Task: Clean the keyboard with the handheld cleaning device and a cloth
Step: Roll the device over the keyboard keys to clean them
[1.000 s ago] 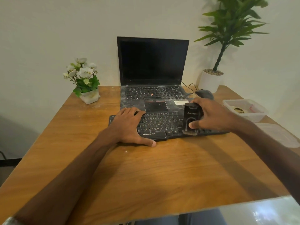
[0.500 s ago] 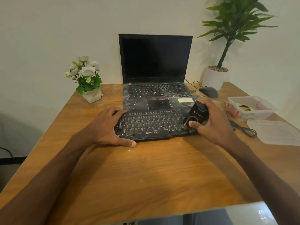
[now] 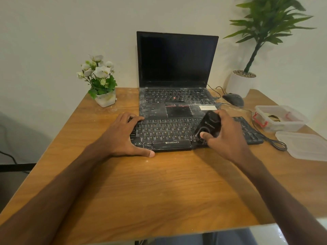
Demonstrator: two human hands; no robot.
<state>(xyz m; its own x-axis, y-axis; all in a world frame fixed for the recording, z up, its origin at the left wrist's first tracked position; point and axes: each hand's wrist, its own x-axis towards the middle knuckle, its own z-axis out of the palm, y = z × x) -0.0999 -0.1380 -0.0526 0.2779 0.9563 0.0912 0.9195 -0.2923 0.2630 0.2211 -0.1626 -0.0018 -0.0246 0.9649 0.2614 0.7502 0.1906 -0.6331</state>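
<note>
So, way out left of your grip there's a little white flower pot on the wooden table, up beyond your left hand. That left hand lies flat and spread on the left end of the black keyboard, fingers fairly straight over the keys and the thumb stretched along the front edge, so it's pressing down rather than wrapped round anything. The keyboard runs from that hand, under your right-hand grip and out past it to the right, and its keys look speckled with whitish dust. Just beyond both hands sits the open laptop, screen dark, palm rest smeared white. Your right hand has firm hold of the black handheld cleaning device, fingers curled round its far side and the thumb on its near face. The device is tilted, with its lower end down on the keys near the right of the main key block. Beyond that grip and a bit right is a dark mouse, with a white plant pot behind it. Right of the grip there's a clear container with red clips, its lid lying flat nearer you, and a black cable looped between keyboard and lid.
</note>
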